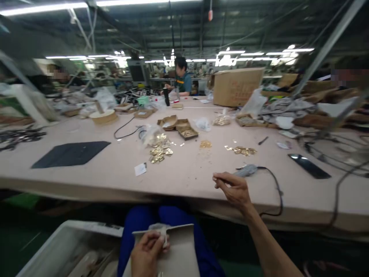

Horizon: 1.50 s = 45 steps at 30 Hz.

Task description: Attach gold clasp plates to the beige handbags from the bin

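Note:
My left hand (146,250) rests on my lap with its fingers closed on a small crumpled white wad, on top of a pale grey folded piece (178,246). My right hand (234,189) reaches over the near edge of the long beige table (184,173), its fingers pinched on a thin dark stick-like thing I cannot name. Just beyond it lies a grey corded tool (246,169) with a black cable. Piles of small gold metal parts (159,151) and another gold pile (243,151) lie farther out on the table.
A dark mat (72,153) lies at the left, a black flat object (309,166) at the right. Small cardboard trays (180,126), plastic bags and a large carton (238,86) stand farther back. A white bin (66,250) sits by my left knee. Other people work at the far end.

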Available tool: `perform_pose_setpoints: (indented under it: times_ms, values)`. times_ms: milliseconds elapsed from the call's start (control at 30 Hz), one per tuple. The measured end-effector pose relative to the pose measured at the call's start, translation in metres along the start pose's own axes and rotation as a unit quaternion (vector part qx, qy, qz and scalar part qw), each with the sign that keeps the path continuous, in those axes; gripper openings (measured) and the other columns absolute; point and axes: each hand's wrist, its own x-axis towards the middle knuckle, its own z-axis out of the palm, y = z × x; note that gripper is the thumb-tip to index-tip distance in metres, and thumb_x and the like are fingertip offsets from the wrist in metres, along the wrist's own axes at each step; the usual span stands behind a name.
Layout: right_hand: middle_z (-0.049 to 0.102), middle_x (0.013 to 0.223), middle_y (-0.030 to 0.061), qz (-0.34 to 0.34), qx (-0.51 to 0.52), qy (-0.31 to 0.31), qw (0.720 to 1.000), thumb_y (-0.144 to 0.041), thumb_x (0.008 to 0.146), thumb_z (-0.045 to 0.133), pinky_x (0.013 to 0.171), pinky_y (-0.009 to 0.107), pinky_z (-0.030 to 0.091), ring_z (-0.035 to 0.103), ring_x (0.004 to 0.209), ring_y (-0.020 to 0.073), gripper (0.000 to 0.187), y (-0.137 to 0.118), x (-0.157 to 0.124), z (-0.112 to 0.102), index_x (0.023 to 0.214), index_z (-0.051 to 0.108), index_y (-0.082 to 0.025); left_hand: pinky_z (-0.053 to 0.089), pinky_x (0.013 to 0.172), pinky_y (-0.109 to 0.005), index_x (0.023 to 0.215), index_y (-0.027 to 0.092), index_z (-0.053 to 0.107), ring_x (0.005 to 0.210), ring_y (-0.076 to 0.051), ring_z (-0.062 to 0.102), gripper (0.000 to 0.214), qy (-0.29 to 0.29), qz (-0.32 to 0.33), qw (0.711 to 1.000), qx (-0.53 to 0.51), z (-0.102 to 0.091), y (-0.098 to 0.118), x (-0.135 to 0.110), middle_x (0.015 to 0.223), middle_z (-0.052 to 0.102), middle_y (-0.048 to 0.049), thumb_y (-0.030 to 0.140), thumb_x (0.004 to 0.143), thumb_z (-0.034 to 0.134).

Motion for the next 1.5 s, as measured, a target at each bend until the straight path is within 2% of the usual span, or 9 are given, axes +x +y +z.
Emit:
perform_pose_setpoints:
  times_ms: [233, 367, 500, 667, 767, 1000, 1200, 1333, 1500]
  values:
    - [0.076, 0.101, 0.0087, 0.051, 0.117, -0.145, 0.981, -0.029, 0.096, 0.066, 0.085, 0.038, 0.064, 0.073, 0.093, 0.0213, 0.022, -0.017, -0.058, 0.084, 0.112, 0.08, -0.025, 0.054, 0.053, -0.024, 0.08, 0.016, 0.062, 0.056, -0.019, 0.071, 0.046, -0.055, 0.007, 0.998, -0.029, -0.006, -0.013, 0.002, 0.074, 0.078, -0.012, 0.037, 0.06, 0.097]
    - [0.076, 0.104, 0.0089, 0.148, 0.172, -0.141, 0.964, -0.033, 0.091, 0.075, 0.083, 0.036, 0.065, 0.074, 0.09, 0.0207, 0.021, -0.017, -0.074, 0.112, 0.109, 0.081, -0.023, 0.056, 0.056, -0.025, 0.085, 0.015, 0.061, 0.061, -0.022, 0.074, 0.046, -0.051, -0.008, 0.998, -0.027, -0.008, -0.01, -0.004, 0.081, 0.08, -0.0152, 0.034, 0.062, 0.096]
    - [0.075, 0.095, 0.0062, 0.208, 0.235, -0.148, 0.938, -0.036, 0.085, 0.082, 0.072, 0.034, 0.066, 0.074, 0.084, 0.0208, 0.049, -0.024, -0.085, 0.131, 0.131, 0.071, -0.024, 0.057, 0.057, -0.025, 0.087, 0.013, 0.063, 0.062, -0.022, 0.075, 0.047, -0.048, -0.022, 0.998, -0.026, -0.009, -0.006, -0.006, 0.082, 0.08, -0.0171, 0.033, 0.06, 0.097]
    - [0.075, 0.091, 0.0071, 0.217, 0.197, -0.192, 0.937, -0.039, 0.086, 0.08, 0.071, 0.031, 0.062, 0.071, 0.074, 0.0184, 0.02, -0.035, -0.098, 0.144, 0.095, 0.08, -0.021, 0.055, 0.051, -0.025, 0.085, 0.012, 0.066, 0.057, -0.022, 0.073, 0.048, -0.034, -0.035, 0.998, -0.033, -0.01, -0.006, -0.005, 0.077, 0.079, -0.0163, 0.034, 0.056, 0.098]
    - [0.074, 0.089, 0.0063, 0.195, 0.153, -0.213, 0.945, -0.039, 0.088, 0.076, 0.072, 0.03, 0.058, 0.07, 0.079, 0.0193, 0.018, -0.037, -0.107, 0.151, 0.089, 0.077, -0.022, 0.056, 0.051, -0.025, 0.084, 0.01, 0.07, 0.055, -0.02, 0.071, 0.047, -0.024, -0.039, 0.998, -0.032, -0.011, -0.008, -0.005, 0.074, 0.078, -0.014, 0.034, 0.055, 0.098]
    - [0.068, 0.076, 0.0019, 0.134, 0.001, -0.25, 0.959, -0.034, 0.09, 0.068, 0.062, 0.029, 0.049, 0.061, 0.066, 0.0171, 0.01, -0.037, -0.12, 0.151, 0.087, 0.07, -0.025, 0.058, 0.051, -0.025, 0.081, 0.01, 0.073, 0.054, -0.019, 0.07, 0.042, -0.014, -0.05, 0.998, -0.038, -0.016, -0.013, -0.003, 0.068, 0.076, -0.0098, 0.029, 0.053, 0.098]
    - [0.07, 0.082, 0.0019, 0.076, -0.066, -0.328, 0.939, -0.025, 0.086, 0.064, 0.065, 0.031, 0.05, 0.064, 0.07, 0.0178, 0.011, -0.034, -0.115, 0.143, 0.094, 0.072, -0.026, 0.057, 0.053, -0.025, 0.082, 0.007, 0.077, 0.055, -0.019, 0.071, 0.044, -0.035, -0.062, 0.997, -0.01, -0.018, -0.013, -0.002, 0.072, 0.077, -0.014, 0.036, 0.056, 0.098]
    - [0.071, 0.09, 0.0051, 0.09, -0.04, -0.292, 0.951, -0.032, 0.092, 0.061, 0.07, 0.032, 0.052, 0.065, 0.076, 0.0191, 0.028, -0.034, -0.114, 0.141, 0.117, 0.074, -0.027, 0.056, 0.052, -0.024, 0.082, 0.008, 0.078, 0.056, -0.02, 0.072, 0.04, -0.045, -0.063, 0.997, 0.001, -0.019, -0.011, -0.003, 0.071, 0.077, -0.0145, 0.034, 0.057, 0.097]
    - [0.072, 0.094, 0.0057, 0.186, 0.044, -0.294, 0.936, -0.039, 0.091, 0.067, 0.072, 0.03, 0.054, 0.066, 0.08, 0.0188, 0.025, -0.043, -0.112, 0.145, 0.109, 0.076, -0.023, 0.054, 0.05, -0.021, 0.081, 0.007, 0.08, 0.054, -0.017, 0.07, 0.042, -0.058, -0.065, 0.996, 0.006, -0.02, -0.007, -0.002, 0.067, 0.076, -0.0126, 0.037, 0.056, 0.097]
